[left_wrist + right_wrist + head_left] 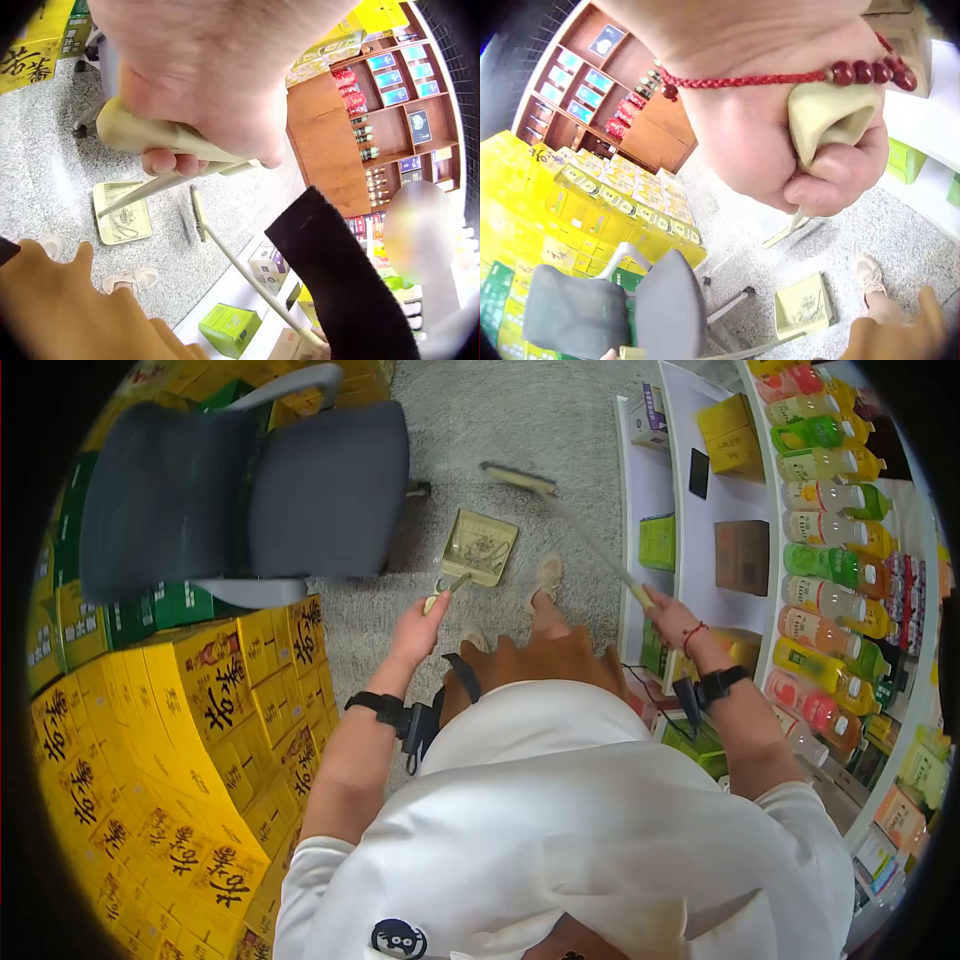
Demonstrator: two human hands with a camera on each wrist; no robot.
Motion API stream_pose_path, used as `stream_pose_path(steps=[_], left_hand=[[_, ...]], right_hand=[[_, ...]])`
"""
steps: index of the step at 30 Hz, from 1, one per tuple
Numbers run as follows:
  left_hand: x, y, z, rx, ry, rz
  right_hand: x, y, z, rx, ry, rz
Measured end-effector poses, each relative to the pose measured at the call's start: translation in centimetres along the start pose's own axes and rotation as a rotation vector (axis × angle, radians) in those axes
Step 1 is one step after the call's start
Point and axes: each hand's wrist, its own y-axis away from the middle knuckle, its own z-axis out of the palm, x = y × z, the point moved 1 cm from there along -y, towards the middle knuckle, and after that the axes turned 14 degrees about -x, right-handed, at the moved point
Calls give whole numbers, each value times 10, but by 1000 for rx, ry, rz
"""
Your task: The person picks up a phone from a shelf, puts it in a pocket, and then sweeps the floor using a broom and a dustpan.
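Observation:
A pale yellow-green dustpan (pixel 480 547) stands on the grey floor with its comb-toothed edge and some debris in it, seen also in the left wrist view (pixel 122 213). Curled round its handle, the left hand (pixel 417 632) is just below the pan in the head view. The right hand (pixel 682 622) grips the end of a long broom handle (pixel 600 550); in the right wrist view the fingers of this hand (pixel 780 142) wrap the handle's hollow end. The broom head (pixel 517 478) is at the floor, beyond the dustpan and apart from it.
An office chair (pixel 320 490) stands at the left, above stacked yellow cartons (pixel 215 700). At the right, white shelves (pixel 705 510) hold boxes, a black phone (pixel 699 473) and rows of bottles (pixel 820 525). The person's feet (pixel 546 580) are near the dustpan.

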Motion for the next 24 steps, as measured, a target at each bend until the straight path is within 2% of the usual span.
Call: stream_pose_path(steps=[4,6,10,12,15,17,19,20,22,24], left_hand=[[-47,57,-23,9,119,-21],[-76,78,-33,17,146,-38],[-113,111,-44,60,178,-120],[-128,119,-45,81,209,-152],[-151,124,-45,124,172,-181],[-160,123,-43,148,186,-182],[-165,122,-33,175,205,-185],[-165,122,-28,184,197,-166],[-166,123,-22,203,189,-151],[-163,122,-16,248,146,-153]], right_hand=[[-25,-25,28,36,4,-11],[-29,-55,52,57,-217,-27],[-25,-117,101,-66,-220,-33],[-22,-133,130,-46,177,-10],[-5,-128,164,-83,359,5],[-17,-94,180,-113,328,37],[-21,-76,193,-231,608,-48],[-23,-66,198,-236,617,-49],[-24,-50,208,-415,537,-76],[-19,-42,209,-421,609,-97]])
